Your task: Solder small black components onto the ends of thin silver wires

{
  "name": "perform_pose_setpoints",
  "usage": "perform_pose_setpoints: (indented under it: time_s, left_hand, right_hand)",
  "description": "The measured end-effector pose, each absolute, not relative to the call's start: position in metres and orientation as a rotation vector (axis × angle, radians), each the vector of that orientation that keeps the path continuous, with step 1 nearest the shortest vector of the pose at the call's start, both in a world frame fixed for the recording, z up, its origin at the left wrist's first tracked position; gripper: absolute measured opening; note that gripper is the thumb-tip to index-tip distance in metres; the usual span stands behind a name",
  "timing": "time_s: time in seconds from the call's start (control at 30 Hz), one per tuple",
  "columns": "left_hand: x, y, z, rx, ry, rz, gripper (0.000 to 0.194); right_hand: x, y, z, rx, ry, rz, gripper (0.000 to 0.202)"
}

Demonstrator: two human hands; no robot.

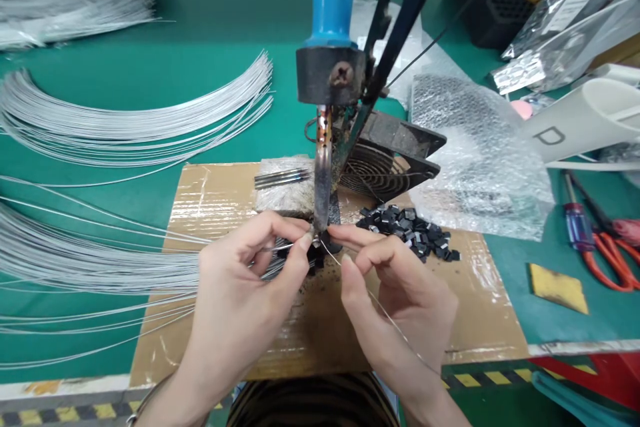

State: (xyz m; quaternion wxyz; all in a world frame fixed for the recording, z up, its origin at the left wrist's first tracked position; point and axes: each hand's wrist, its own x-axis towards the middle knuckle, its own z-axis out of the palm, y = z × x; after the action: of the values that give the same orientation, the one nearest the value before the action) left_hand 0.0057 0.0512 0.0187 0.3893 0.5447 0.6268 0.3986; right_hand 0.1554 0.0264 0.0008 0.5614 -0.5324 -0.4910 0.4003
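Note:
A soldering iron with a blue handle [334, 4] hangs upright from a black stand, its dark tip [323, 197] pointing down. Just left of the tip, my left hand [250, 294] pinches a thin grey wire [180, 234] between thumb and fingers. My right hand [400, 300] grips a strand of solder wire [395, 326] between thumb and finger, its end close to the tip. That hand's index finger reaches towards the tip, by a small dark part. The exact contact at the tip is hidden by fingertips. Small black connectors [407, 230] lie piled beyond my right hand.
Bundles of grey wires [150, 127] cover the left side. Behind the tip stand a black fan [385, 160] and a pale block [280, 194] with dark rods. Cardboard [475, 314] lies underneath. Bubble wrap [480, 154], a yellow sponge [557, 287] and orange-handled pliers [607, 267] lie right.

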Motion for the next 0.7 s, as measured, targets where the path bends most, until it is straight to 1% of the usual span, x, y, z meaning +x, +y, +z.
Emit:
perform_pose_setpoints:
  time_s: [0.7]
  left_hand:
    - [0.0071,0.0536,0.0199,1.431,1.594,1.041,0.011]
  right_hand:
    - [0.1539,0.0263,0.0000,-1.255,-1.175,0.895,0.021]
